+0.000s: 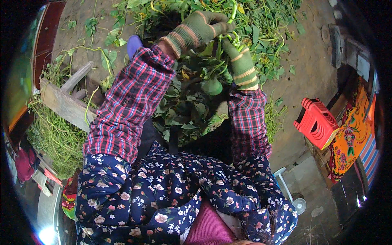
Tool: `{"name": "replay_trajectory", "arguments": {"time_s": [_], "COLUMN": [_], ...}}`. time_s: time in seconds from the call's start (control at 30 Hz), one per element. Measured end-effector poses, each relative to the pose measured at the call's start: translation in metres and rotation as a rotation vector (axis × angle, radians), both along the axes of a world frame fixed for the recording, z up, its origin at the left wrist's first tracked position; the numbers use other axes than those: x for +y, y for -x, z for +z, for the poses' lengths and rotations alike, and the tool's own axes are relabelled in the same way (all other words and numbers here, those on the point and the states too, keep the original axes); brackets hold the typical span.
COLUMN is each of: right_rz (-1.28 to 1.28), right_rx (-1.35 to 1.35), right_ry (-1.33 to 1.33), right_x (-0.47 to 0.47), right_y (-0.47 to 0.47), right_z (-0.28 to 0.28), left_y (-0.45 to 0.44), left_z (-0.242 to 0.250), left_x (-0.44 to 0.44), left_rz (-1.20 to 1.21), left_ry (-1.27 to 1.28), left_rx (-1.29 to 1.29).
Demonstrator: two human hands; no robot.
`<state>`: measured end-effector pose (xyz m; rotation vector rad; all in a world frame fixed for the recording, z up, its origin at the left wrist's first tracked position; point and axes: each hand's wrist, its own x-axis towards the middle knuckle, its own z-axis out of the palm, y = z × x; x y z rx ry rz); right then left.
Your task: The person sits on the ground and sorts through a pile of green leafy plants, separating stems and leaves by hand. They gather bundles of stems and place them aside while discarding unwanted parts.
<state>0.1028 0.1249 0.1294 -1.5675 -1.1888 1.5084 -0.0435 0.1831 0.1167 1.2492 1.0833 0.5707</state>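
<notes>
My left hand point(199, 29), in a green and tan striped knit glove, grips a thick green vine stem point(233, 12). Just below it, my right hand point(242, 65), gloved alike, is closed around a small bunch of green stems point(235, 41). Leaves hang beneath the hands, among them a broad pale-green leaf point(212, 86). A heap of cut leafy vines point(266, 33) spreads over the ground beyond my hands. More dark green leaves point(190, 107) lie between my legs. The fingertips of both hands are partly hidden by the stems and gloves.
On the left, a small wooden bench point(65, 99) lies tipped against a pile of stripped green stems point(55, 141). A red plastic stool point(318, 122) is on the right, beside an orange floral cloth point(349, 137). A purple shoe tip point(133, 46) shows past my left sleeve.
</notes>
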Motion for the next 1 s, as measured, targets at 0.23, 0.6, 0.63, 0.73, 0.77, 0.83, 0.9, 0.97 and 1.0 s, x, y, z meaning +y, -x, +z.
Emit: {"name": "replay_trajectory", "arguments": {"time_s": [0.23, 0.6, 0.63, 0.73, 0.77, 0.83, 0.9, 0.97, 1.0], "right_rz": [0.098, 0.0, -0.009, -0.066, -0.128, -0.213, -0.305, -0.328, -0.18], "right_rx": [-0.083, -0.314, -0.336, -0.447, -0.462, -0.539, -0.474, -0.048, -0.123], "right_ry": [-0.245, -0.285, -0.274, -0.327, -0.325, -0.228, -0.136, 0.005, -0.039], "right_x": [-0.001, 0.0, 0.0, 0.003, 0.005, 0.01, 0.014, 0.012, 0.01], "right_y": [0.0, -0.004, -0.004, -0.005, -0.006, -0.01, -0.017, -0.018, -0.016], "right_z": [-0.003, -0.019, -0.022, -0.027, -0.028, -0.028, -0.025, -0.023, -0.022], "left_y": [0.004, -0.003, -0.004, -0.008, -0.01, -0.012, -0.014, -0.012, -0.009], "left_z": [0.006, 0.0, 0.0, -0.001, -0.001, -0.001, -0.002, -0.004, -0.005], "left_x": [0.002, -0.003, -0.004, -0.007, -0.008, -0.013, -0.016, -0.012, -0.008], "left_rz": [-0.073, -0.066, -0.054, -0.073, -0.059, -0.133, -0.223, -0.102, -0.048], "left_ry": [-0.034, -0.109, -0.112, -0.004, 0.017, -0.021, -0.17, -0.092, -0.023], "left_rx": [0.042, 0.106, 0.084, 0.082, 0.067, 0.009, 0.012, 0.045, 0.083]}}
